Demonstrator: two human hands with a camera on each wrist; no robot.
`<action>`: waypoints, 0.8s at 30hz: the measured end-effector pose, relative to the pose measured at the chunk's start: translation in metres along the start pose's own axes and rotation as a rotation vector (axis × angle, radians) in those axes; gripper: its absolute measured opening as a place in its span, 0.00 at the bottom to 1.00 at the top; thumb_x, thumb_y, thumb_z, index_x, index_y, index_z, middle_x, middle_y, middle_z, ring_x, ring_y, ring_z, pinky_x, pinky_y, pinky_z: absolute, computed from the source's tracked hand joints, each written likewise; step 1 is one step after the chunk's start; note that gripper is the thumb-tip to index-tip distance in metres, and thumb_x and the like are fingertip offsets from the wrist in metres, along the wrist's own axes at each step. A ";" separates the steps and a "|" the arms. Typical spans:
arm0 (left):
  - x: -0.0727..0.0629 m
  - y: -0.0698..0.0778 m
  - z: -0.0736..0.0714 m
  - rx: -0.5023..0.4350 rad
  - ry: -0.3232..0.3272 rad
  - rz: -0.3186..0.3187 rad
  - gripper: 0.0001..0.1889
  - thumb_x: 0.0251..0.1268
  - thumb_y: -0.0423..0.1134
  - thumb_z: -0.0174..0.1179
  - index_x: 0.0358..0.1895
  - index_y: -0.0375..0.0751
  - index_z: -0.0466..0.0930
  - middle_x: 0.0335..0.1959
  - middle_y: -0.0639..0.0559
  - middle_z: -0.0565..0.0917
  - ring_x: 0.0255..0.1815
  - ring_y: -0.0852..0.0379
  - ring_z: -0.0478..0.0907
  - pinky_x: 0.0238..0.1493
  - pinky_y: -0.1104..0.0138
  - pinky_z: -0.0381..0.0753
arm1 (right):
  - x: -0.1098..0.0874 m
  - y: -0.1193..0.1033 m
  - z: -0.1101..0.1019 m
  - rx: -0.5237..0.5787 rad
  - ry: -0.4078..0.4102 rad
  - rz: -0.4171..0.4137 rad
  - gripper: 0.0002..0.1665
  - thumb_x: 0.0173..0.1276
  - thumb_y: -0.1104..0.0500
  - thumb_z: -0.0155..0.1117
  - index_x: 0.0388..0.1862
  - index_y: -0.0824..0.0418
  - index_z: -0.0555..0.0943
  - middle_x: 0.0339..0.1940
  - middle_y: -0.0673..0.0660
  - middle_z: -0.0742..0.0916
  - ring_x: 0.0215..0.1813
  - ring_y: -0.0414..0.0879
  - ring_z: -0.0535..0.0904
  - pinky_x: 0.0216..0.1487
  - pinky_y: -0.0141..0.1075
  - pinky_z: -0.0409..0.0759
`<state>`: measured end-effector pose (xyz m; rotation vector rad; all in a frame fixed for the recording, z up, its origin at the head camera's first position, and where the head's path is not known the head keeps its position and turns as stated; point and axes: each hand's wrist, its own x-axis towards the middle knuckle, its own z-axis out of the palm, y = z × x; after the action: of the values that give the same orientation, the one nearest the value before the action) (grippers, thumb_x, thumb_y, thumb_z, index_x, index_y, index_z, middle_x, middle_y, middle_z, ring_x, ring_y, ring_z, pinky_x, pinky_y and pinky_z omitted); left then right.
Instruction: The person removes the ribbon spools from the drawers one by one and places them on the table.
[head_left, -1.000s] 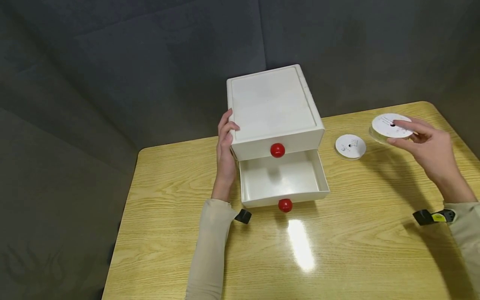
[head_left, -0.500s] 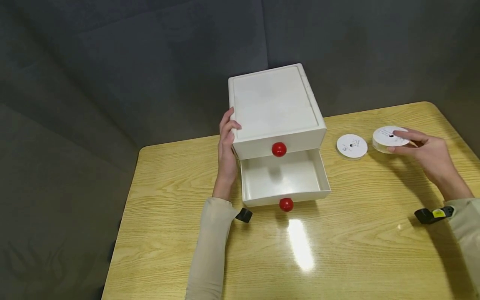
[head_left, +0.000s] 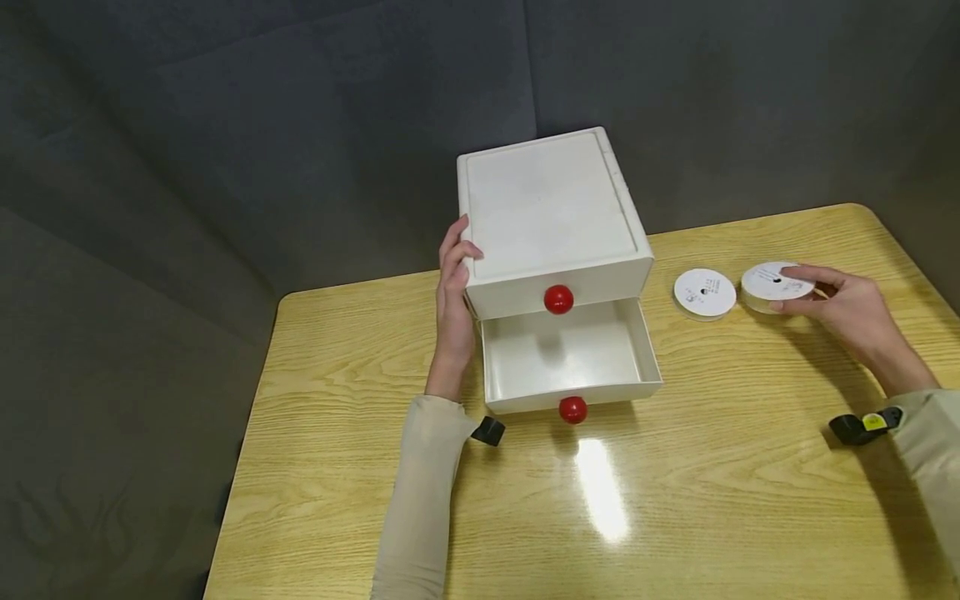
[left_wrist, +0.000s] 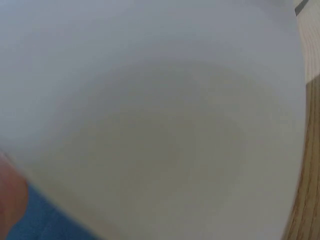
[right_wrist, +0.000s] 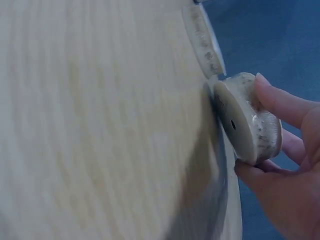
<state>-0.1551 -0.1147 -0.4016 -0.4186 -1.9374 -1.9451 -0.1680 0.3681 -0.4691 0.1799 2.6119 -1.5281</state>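
Note:
In the head view a white drawer unit (head_left: 551, 208) with red ball knobs stands at the back of the table, its lower drawer (head_left: 566, 350) pulled out with nothing in it. My left hand (head_left: 452, 312) holds the unit's left side, fingers bent over the top edge. In the left wrist view a blurred pale surface (left_wrist: 165, 140) hides nearly everything. My right hand (head_left: 858, 317) grips a white ribbon spool (head_left: 765, 282) between thumb and fingers at the right; the right wrist view shows this spool (right_wrist: 240, 120) too. Just left of it lies a second, flatter spool (head_left: 703, 293).
The wooden table (head_left: 337, 467) has its rounded back right corner beyond my right hand. A dark grey cloth (head_left: 337, 142) hangs behind and to the left. The open drawer's red knob (head_left: 573, 410) juts toward me.
My right hand has lowered the gripped spool toward the table and brought it slightly left, close beside the other spool. The left hand and drawer unit look unchanged.

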 end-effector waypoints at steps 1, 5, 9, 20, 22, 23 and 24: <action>0.000 0.000 0.000 0.002 0.000 -0.001 0.13 0.72 0.47 0.34 0.45 0.58 0.71 0.80 0.49 0.59 0.79 0.53 0.54 0.76 0.53 0.53 | 0.001 0.001 0.000 -0.036 -0.009 -0.014 0.33 0.66 0.51 0.76 0.70 0.53 0.79 0.71 0.53 0.74 0.60 0.30 0.69 0.44 0.16 0.70; 0.000 0.000 0.000 0.006 0.000 -0.005 0.13 0.72 0.48 0.35 0.45 0.59 0.71 0.80 0.50 0.59 0.80 0.54 0.53 0.77 0.53 0.53 | 0.003 0.003 0.001 -0.194 -0.036 -0.083 0.40 0.66 0.52 0.77 0.70 0.68 0.73 0.70 0.70 0.72 0.52 0.31 0.68 0.39 0.15 0.68; -0.001 0.000 0.001 0.004 -0.002 -0.009 0.12 0.73 0.49 0.34 0.45 0.63 0.71 0.80 0.51 0.58 0.80 0.54 0.53 0.77 0.53 0.53 | 0.004 0.003 0.005 -0.260 -0.044 -0.116 0.40 0.65 0.54 0.78 0.69 0.71 0.73 0.70 0.76 0.72 0.58 0.47 0.70 0.40 0.14 0.64; 0.000 0.001 0.000 0.001 -0.006 0.001 0.13 0.73 0.48 0.34 0.45 0.59 0.71 0.80 0.49 0.58 0.80 0.53 0.53 0.77 0.53 0.53 | 0.002 0.006 0.009 -0.284 -0.051 -0.168 0.41 0.65 0.58 0.77 0.73 0.71 0.71 0.70 0.76 0.72 0.57 0.54 0.68 0.44 0.20 0.63; 0.000 0.000 -0.001 0.005 -0.009 0.003 0.13 0.73 0.48 0.34 0.45 0.60 0.71 0.80 0.50 0.58 0.80 0.53 0.53 0.77 0.53 0.53 | 0.001 0.004 0.008 -0.283 -0.069 -0.179 0.44 0.65 0.60 0.77 0.75 0.70 0.68 0.73 0.79 0.68 0.65 0.63 0.68 0.60 0.30 0.68; 0.000 0.000 -0.001 0.004 -0.008 0.005 0.13 0.73 0.48 0.34 0.45 0.60 0.71 0.80 0.50 0.58 0.80 0.53 0.53 0.77 0.53 0.52 | 0.000 0.003 0.007 -0.282 -0.077 -0.184 0.45 0.65 0.60 0.77 0.77 0.70 0.66 0.75 0.80 0.64 0.70 0.68 0.65 0.68 0.38 0.67; -0.001 0.000 -0.001 0.004 -0.008 0.007 0.13 0.73 0.48 0.34 0.45 0.60 0.71 0.80 0.49 0.58 0.80 0.53 0.53 0.77 0.53 0.52 | -0.002 0.001 0.007 -0.279 -0.079 -0.193 0.46 0.65 0.61 0.76 0.78 0.70 0.64 0.77 0.80 0.61 0.73 0.72 0.61 0.73 0.46 0.64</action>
<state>-0.1544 -0.1155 -0.4017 -0.4317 -1.9413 -1.9382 -0.1660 0.3619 -0.4731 -0.1575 2.8071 -1.1708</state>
